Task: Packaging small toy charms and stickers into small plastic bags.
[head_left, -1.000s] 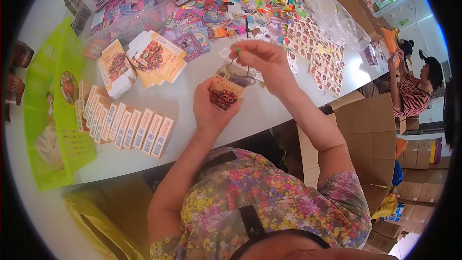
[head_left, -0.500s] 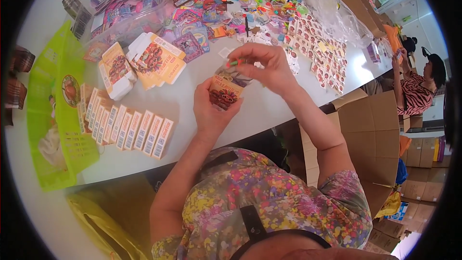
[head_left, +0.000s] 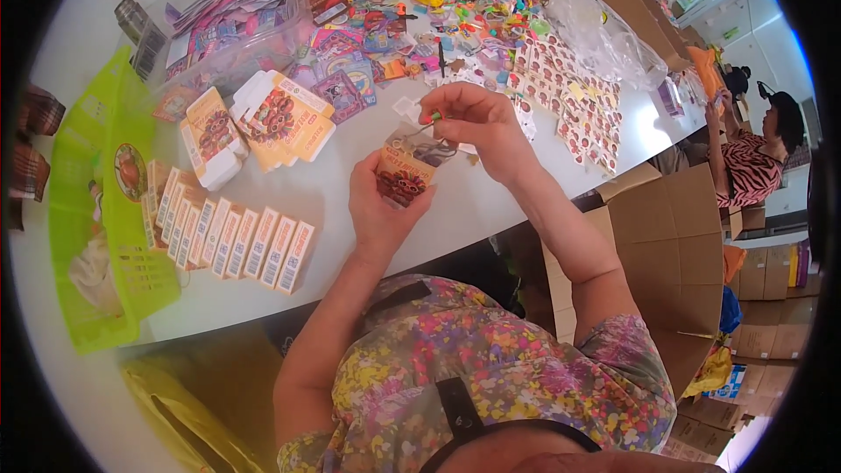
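My left hand [head_left: 377, 210] is wrapped round a small orange-and-cream cardboard box [head_left: 405, 179] with red cartoon figures on its front. The box is held upright over the table's near edge, its top open, and greyish cords or clear wrapping show at its mouth. Just above it, my right hand [head_left: 482, 127] pinches a small green-and-red trinket [head_left: 435, 117] between thumb and fingertips. A thin cord seems to run from the trinket down to the box mouth. What lies deeper inside the box is hidden.
A row of filled boxes [head_left: 232, 236] stands at left beside a lime-green basket [head_left: 131, 289]. Behind are unfilled cartons [head_left: 285, 114], a clear tub [head_left: 254, 57] of packets, heaped small toys [head_left: 473, 9] and sticker sheets [head_left: 583, 114]. An open cardboard box [head_left: 666, 245] and another person [head_left: 749, 158] are at right.
My right hand has shifted slightly, still pinching the trinket above the box; the cord toward the box shows more plainly. My left hand keeps its hold. The whole view has shifted slightly.
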A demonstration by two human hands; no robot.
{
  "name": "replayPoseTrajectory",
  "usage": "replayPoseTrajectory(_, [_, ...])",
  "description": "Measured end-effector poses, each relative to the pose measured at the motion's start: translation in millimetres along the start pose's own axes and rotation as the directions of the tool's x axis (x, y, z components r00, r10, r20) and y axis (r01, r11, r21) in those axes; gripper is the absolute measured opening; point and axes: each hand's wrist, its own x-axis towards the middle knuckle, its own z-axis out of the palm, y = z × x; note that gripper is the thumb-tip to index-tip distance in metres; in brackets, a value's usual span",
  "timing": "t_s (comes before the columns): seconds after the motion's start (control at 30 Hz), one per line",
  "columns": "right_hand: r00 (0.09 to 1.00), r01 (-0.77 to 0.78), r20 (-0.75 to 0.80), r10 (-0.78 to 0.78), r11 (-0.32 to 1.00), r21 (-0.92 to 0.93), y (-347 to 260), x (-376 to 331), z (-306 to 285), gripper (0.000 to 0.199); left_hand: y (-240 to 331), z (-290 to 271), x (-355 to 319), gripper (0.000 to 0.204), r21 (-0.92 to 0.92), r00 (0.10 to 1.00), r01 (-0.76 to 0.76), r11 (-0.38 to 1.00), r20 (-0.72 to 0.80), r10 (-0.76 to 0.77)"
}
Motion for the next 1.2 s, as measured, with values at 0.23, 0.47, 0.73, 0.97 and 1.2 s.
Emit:
replayPoseTrajectory(0.23, [0.999, -0.044, 0.022, 0.039, 0.945, 0.325, 17, 11, -4, 0.018, 2, -3, 1, 0.074, 0.046, 0.998, -0.028, 0.999, 0.052, 0.026])
replayPoseTrajectory(0.47, [0.999, -0.017, -0.031, 0.032, 0.911, 0.412, 21, 15, -2, 0.020, 8, -4, 1, 0.075, -0.002, 0.997, 0.029, 1.000, 0.065, -0.029])
replayPoseTrajectory(0.73, [0.982, 0.183, -0.012, -0.187, 0.971, -0.153, 10, 0, 4, 0.017, 10, -3, -1, 0.075, 0.015, 0.996, 0.039, 0.999, 0.081, -0.040])
replayPoseTrajectory(0.97, [0.794, 0.487, 0.286, -0.537, 0.279, -0.827, 8, -12, 14, 0.023, 3, 0, -1, 0.074, -0.060, 0.999, 0.023, 0.998, 0.024, -0.022])
replayPoseTrajectory(1.2, [0.898, 0.399, 0.089, -0.432, 0.711, -0.579, 11, -25, 21, 0.019, 7, -1, -2, 0.073, -0.072, 0.999, -0.040, 0.997, -0.022, 0.038])
